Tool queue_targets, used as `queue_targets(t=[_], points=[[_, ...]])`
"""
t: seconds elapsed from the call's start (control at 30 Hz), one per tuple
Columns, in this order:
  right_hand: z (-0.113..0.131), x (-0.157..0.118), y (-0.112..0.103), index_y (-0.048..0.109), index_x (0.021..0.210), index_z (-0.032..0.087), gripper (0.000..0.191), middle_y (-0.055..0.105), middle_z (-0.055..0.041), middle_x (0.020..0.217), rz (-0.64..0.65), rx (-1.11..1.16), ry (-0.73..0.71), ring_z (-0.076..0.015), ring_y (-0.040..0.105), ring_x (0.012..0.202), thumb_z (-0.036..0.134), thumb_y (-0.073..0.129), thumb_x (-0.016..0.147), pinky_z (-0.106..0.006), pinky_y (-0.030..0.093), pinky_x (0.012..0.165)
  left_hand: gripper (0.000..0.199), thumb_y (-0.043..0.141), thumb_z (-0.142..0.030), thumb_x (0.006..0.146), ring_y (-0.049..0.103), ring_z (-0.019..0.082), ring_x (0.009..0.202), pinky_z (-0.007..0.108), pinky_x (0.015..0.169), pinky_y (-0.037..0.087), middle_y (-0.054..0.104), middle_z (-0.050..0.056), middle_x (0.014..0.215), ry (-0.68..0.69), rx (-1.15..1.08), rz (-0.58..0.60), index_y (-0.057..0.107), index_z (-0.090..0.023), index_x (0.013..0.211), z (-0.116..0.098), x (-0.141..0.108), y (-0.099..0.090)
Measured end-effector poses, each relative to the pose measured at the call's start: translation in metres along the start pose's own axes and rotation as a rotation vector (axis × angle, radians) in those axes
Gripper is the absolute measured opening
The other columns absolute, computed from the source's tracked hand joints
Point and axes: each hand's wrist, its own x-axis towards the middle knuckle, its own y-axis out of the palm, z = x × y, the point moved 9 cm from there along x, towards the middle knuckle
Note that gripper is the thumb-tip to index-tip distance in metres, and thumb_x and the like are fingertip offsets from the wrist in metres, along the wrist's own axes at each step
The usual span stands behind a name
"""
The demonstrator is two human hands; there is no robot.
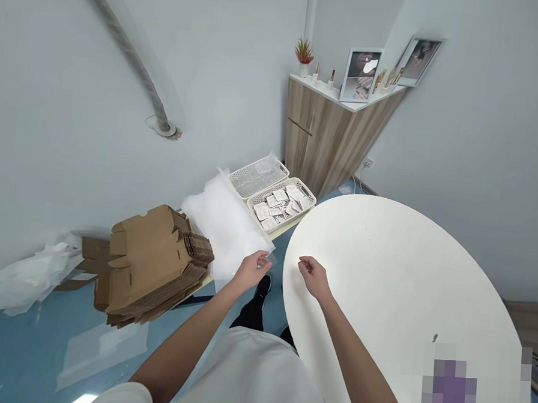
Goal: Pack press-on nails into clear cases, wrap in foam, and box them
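in the head view, the left grip (251,271) is released, its fingers slightly curled, just beside the white soft sheets (225,223). these sheets lie between the cardboard stack (151,261) at left and the card basket (308,202) at far right. the right grip (314,278), also released, is over the left part of the round surface (395,280).

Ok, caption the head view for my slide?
Left hand by the white sheets, right hand over the rounded white table, cardboard stack further left.
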Motion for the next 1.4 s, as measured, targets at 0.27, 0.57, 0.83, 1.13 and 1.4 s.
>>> queue_targets(t=[0.27,0.57,0.83,1.13,1.4], points=[[0.024,0.117,0.041,0.047,0.115,0.021,0.042,0.062,-0.0055,0.100,-0.032,-0.219,0.013,-0.0172,0.059,0.086,0.032,0.048,0.074,-0.033,0.047,0.074,0.044,0.058,-0.044,0.071,0.057,0.023,0.099,0.034,0.082,0.046,0.057,0.010,0.116,-0.045,-0.126,0.091,0.056,-0.018,0.107,0.013,0.133,-0.021],[0.038,0.222,0.090,0.050,0.116,0.015,0.043,0.055,-0.0122,0.116,0.082,-0.624,-0.123,-0.0245,0.048,0.109,0.027,0.052,0.075,-0.038,0.037,0.091,0.065,0.028,-0.064,0.080,0.044,0.023,0.118,0.032,0.085,0.044,0.037,0.012,0.136,-0.343,-0.567,0.210,0.041,-0.018,0.125,0.041,0.229,-0.004],[0.036,0.266,0.109,0.048,0.115,0.015,0.041,0.044,-0.0138,0.128,0.056,-0.825,-0.112,-0.0275,0.043,0.110,0.026,0.054,0.076,-0.040,0.035,0.088,0.071,0.009,-0.063,0.082,0.041,0.021,0.121,0.032,0.086,0.044,0.034,0.008,0.139,-0.396,-0.714,0.209,0.026,-0.018,0.135,0.047,0.260,0.009],[0.040,0.273,0.112,0.055,0.096,0.018,0.020,0.061,-0.0105,0.100,0.066,-0.943,-0.029,-0.0241,0.051,0.091,0.030,0.048,0.081,-0.033,0.036,0.076,0.066,0.011,-0.059,0.085,0.049,0.021,0.113,0.034,0.087,0.042,0.050,0.013,0.126,-0.426,-0.786,0.181,0.030,-0.017,0.132,0.051,0.269,0.004],[0.052,0.256,0.084,0.061,0.090,0.019,0.028,0.066,-0.0069,0.083,-0.145,-0.784,0.055,-0.0196,0.059,0.078,0.034,0.037,0.086,-0.027,0.037,0.066,0.053,0.039,-0.056,0.081,0.050,0.022,0.110,0.033,0.084,0.042,0.054,0.011,0.120,-0.346,-0.677,0.108,0.048,-0.021,0.119,0.051,0.258,-0.008]])
